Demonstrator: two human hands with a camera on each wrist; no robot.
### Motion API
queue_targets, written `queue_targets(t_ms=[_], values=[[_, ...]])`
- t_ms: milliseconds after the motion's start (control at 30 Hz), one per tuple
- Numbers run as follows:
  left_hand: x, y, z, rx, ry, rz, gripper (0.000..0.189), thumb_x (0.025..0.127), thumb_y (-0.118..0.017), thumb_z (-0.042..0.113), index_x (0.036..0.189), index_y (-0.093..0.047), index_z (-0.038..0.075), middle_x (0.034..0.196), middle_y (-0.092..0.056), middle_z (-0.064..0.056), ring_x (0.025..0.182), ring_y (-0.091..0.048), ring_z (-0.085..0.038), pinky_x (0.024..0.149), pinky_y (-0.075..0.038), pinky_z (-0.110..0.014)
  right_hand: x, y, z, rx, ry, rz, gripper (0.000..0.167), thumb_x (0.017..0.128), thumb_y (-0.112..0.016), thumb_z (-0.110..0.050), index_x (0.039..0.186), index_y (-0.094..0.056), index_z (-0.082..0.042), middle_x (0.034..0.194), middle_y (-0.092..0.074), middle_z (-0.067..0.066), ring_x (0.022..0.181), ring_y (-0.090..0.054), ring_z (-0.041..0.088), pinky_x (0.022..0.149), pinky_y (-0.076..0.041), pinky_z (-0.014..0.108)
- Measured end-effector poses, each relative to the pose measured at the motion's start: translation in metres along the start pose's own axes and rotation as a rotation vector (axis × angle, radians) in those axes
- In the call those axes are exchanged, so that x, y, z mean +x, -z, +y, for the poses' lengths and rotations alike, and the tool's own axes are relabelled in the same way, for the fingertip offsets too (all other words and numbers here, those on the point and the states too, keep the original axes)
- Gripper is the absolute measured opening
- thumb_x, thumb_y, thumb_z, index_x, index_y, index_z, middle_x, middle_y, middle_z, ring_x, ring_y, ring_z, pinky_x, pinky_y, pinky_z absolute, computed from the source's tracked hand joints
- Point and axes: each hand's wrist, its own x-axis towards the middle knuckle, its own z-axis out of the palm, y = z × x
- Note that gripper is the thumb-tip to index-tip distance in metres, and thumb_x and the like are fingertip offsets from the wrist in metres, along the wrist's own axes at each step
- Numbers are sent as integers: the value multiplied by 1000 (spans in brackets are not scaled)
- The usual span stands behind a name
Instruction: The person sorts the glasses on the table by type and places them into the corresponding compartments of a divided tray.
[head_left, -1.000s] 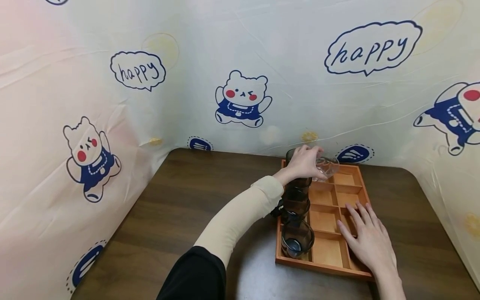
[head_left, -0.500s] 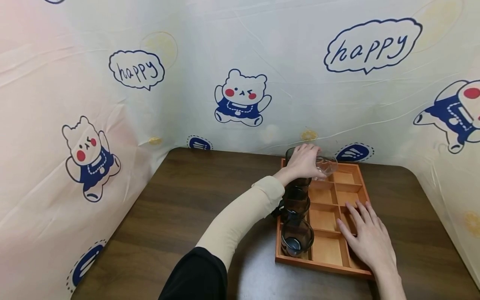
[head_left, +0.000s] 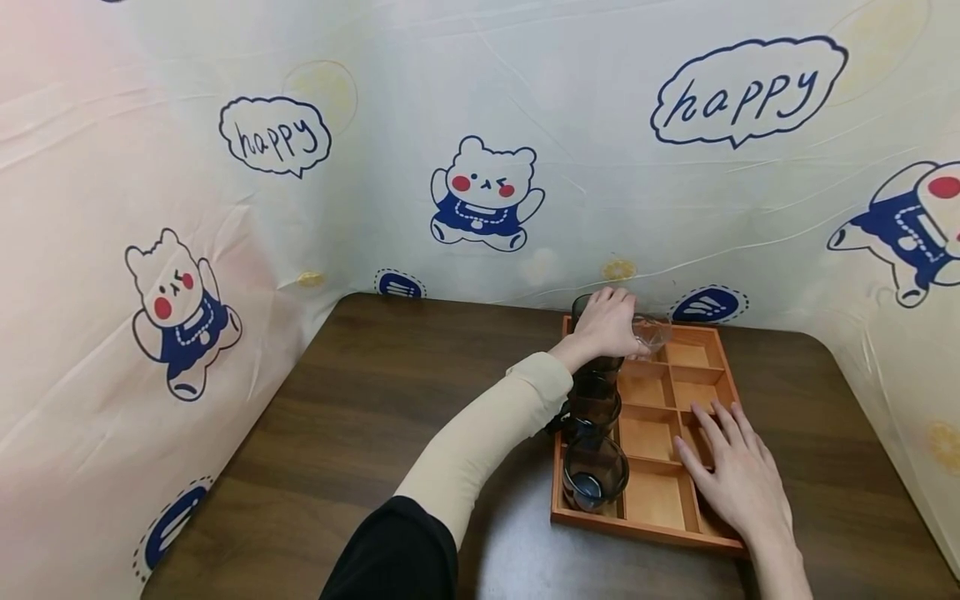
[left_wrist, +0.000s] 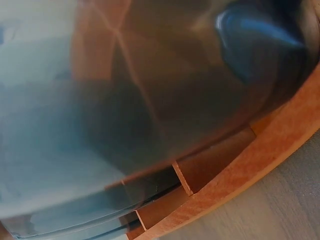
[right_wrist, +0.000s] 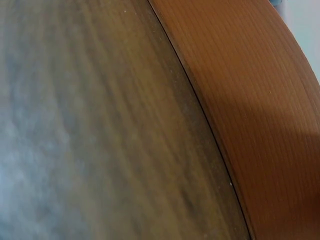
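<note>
At the back of the wooden compartment tray (head_left: 660,533), my left hand (head_left: 609,323) grips a clear glass (head_left: 656,332) in the back middle compartment. Its curled fingers hide much of that glass. Down the tray's left column stands a row of dark tinted glasses, the front one (head_left: 595,475) upright in its compartment. My left forearm passes close over this row. A dark glass (left_wrist: 165,100) fills most of the left wrist view. My right hand (head_left: 738,483) rests on the tray's right side, fingers straight and spread over the edge compartments, holding nothing.
Thin dividers (head_left: 651,463) split the tray into compartments. Brown wooden table (head_left: 420,383) extends to the left and right of it. A patterned cloth (head_left: 360,192) hangs right behind the table's back edge. The right wrist view shows the tray's outer wall (right_wrist: 250,90).
The clear glass has shifted slightly left and down with my left hand. My right hand has stayed in place, and so have the dark glasses.
</note>
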Motion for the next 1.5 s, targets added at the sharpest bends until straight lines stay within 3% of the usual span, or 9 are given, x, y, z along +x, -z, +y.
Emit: queue_targets(t_ms=[633,900,1500], values=[[-1,0,4,71,57,-30,73,95,-71,73,147,-61,23,153,-59,6,151,-46,-18,138,-24,-36,2,-1,0,4,4,5,68,110,-62,-50,158,-52,-3,165,-44,34,160,-31,54,114,-33,83],[-1,1,2,48,43,-36,69,96,-72,72,142,-64,22,151,-64,6,151,-48,-18,138,-23,-37,2,-2,1,1,6,8,69,110,-62,-50,158,-52,-3,165,-44,35,160,-31,54,115,-33,83],[5,2,8,93,76,-115,64,99,-65,73,143,-64,25,153,-60,6,153,-42,-17,137,-20,-35,2,-2,2,-4,6,4,68,110,-62,-50,158,-52,-3,165,-45,34,161,-31,54,115,-33,82]])
